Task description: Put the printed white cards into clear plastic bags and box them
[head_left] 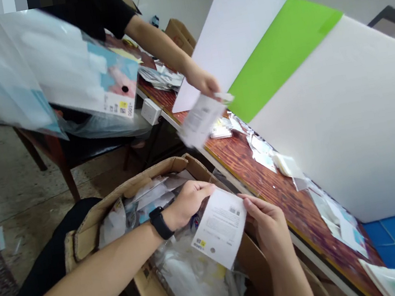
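The left grip (187, 202) and right grip (267, 225) pinch a printed sheet (220, 227) over a cardboard box (149, 176). Slackening could drop it in.

White leaflet (220, 228) with grey print, small square code patterns and a yellow mark; matte black watch strap (160, 223). Counter (257, 168) in glossy reddish-brown wood grain with a yellow edge, flanked by a white board (344, 118), a bright green panel (283, 52) and a solid blue panel (393, 231). Plain brown cardboard box (142, 182); white plastic bag (66, 64) printed in pale blue and pink; co-worker's black sleeve (98, 8).
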